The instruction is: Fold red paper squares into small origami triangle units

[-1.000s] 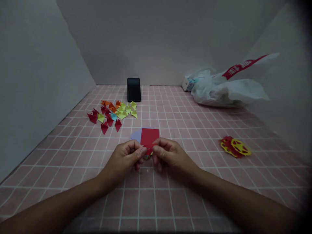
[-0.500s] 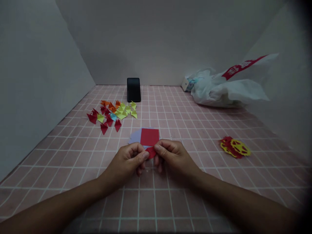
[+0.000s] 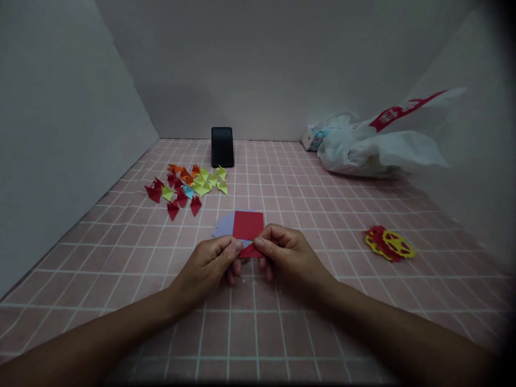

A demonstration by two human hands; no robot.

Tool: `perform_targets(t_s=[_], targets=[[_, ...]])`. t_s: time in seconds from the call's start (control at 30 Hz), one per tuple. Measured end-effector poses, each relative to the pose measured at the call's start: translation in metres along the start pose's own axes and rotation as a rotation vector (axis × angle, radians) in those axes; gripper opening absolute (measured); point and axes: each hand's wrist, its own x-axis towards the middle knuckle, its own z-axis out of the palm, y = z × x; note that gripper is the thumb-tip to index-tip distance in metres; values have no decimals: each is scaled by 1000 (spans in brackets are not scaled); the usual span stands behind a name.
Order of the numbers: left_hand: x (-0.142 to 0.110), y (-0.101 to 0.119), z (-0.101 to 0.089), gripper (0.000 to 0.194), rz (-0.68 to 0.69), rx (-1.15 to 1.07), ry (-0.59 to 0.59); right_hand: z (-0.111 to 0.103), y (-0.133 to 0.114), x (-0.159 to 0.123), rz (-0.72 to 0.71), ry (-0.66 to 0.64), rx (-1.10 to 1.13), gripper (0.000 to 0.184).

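Observation:
My left hand (image 3: 209, 264) and my right hand (image 3: 284, 253) meet at the middle of the pink tiled surface. Both pinch a small folded red paper piece (image 3: 250, 250) between thumbs and forefingers. Just beyond my fingers lies a stack of square paper sheets (image 3: 241, 224), red on top with pale lilac showing at its left. A scatter of several small folded paper triangles (image 3: 186, 185) in red, yellow-green, orange and blue lies farther off to the left.
A black phone (image 3: 222, 147) stands against the back wall. A white plastic bag (image 3: 374, 148) with red print lies at the back right. A red and yellow paper cutout (image 3: 389, 243) rests at the right. Grey walls close in the tiled surface (image 3: 306, 204).
Both hands have stayed together over the same spot, working the red piece between the fingertips. The piece now lies flatter and lower between my thumbs.

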Motion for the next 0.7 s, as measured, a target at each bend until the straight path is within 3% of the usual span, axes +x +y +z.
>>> perform_targets(t_s=[0.17, 0.47, 0.53, 0.6, 0.7], targets=[[-2, -1, 0, 24, 35, 69, -18, 1, 2, 0, 9, -16, 9, 27], [-2, -1, -1, 32, 17, 54, -28, 1, -2, -1, 9, -14, 16, 30], [0, -5, -1, 26, 60, 56, 4, 0, -1, 1, 9, -16, 31, 30], [2, -9, 0, 20, 94, -7, 26, 0, 1, 2, 11, -29, 52, 29], [3, -10, 2, 20, 36, -185, -6, 1, 1, 2, 8, -52, 90, 28]])
